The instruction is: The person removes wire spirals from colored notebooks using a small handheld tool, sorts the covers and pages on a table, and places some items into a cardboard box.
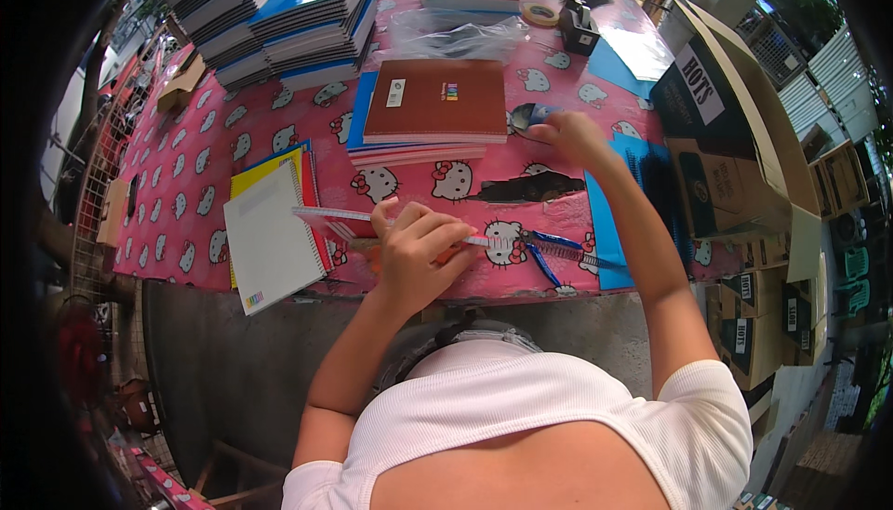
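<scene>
Near the table's front edge, my left hand is closed round a spiral notebook stood on its edge. A dark wire coil stretches to the right from the notebook's edge. Blue-handled pliers lie across that coil. Farther off to the right, my right hand has its fingers curled together beside a small blue and grey object; what the fingertips hold is too small to make out. To the left of my left hand, a white-covered spiral notebook rests on yellow and red ones.
A stack of notebooks topped by a brown cover stands mid-table. Tall notebook stacks rise at the far left. A tape dispenser and a tape roll sit far right. Cardboard boxes line the right edge, near blue sheets.
</scene>
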Motion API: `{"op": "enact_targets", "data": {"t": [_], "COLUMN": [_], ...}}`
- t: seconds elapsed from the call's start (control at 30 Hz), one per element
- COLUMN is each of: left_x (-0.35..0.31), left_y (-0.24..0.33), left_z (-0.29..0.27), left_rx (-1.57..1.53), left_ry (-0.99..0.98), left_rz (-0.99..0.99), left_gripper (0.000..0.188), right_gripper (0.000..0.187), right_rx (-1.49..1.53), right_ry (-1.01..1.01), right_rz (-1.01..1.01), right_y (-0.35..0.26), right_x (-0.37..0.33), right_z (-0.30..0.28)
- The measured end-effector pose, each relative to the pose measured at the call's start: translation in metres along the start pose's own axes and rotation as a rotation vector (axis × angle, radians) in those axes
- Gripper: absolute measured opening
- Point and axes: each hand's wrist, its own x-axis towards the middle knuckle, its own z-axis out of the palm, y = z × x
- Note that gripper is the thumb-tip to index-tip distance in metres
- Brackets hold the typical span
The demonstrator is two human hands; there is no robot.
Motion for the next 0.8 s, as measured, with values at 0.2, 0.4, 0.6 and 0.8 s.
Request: {"op": "enact_targets", "data": {"t": [0.2, 0.4, 0.6, 0.8], "left_x": [-0.007, -0.003, 0.009, 0.012], "left_y": [0.006, 0.011, 0.008, 0.006], "left_z": [-0.007, -0.004, 0.006, 0.006], "left_rx": [-0.087, 0.027, 0.030, -0.003], "left_ry": [-0.013, 0.098, 0.122, 0.102], "left_rz": [0.010, -0.123, -0.112, -0.100], "left_gripper": [0.023, 0.033, 0.030, 0.030], "right_gripper": [0.047, 0.048, 0.040, 0.039], "right_rx": [-0.158, 0.899, 1.090, 0.480], "right_ry": [0.175, 0.441, -0.055, -0.067], "right_rz": [0.126, -0.022, -0.279, -0.356], "right_y": [0.108, 0.054, -0.008, -0.009], "right_x": [0.058, 0.009, -0.080, -0.063], "right_z": [0.101, 0.043, 0.050, 0.051]}}
